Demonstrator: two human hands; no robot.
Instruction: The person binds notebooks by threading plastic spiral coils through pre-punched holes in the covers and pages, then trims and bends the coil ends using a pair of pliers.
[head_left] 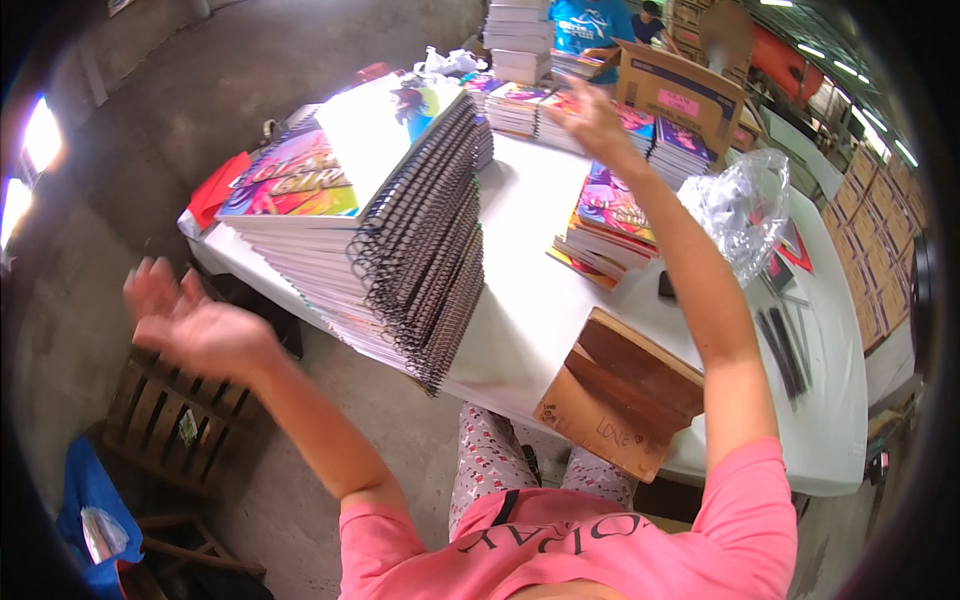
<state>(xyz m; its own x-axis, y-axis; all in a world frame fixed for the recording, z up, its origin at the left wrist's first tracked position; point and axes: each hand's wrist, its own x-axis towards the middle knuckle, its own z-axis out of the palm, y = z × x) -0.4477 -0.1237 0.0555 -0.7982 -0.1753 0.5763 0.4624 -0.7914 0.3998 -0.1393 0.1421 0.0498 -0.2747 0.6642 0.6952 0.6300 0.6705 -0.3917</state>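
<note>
Both hands empty over a table full of spiral notebooks

So I'm on the head cam from afar, and my read is we're between grabs. The tall stack of spiral notebooks sits left on the white table, coils facing right, kinda fanned. Left hand is in the air off the table's left edge, palm up, fingers spread, holding nothing. Right hand is stretched toward the far side, fingers loosely spread too. It's motion-blurred, so I can't swear whether it's brushing the far row of notebooks.

Smaller pile of notebooks is right of centre, with a wooden holder at the near edge.

Step in hand, I'd guess: sorting or squaring up stacks. Next move, imo, calls for both palms flat against opposite sides of the tall stack, gently, because that lean looks slippy.
</note>
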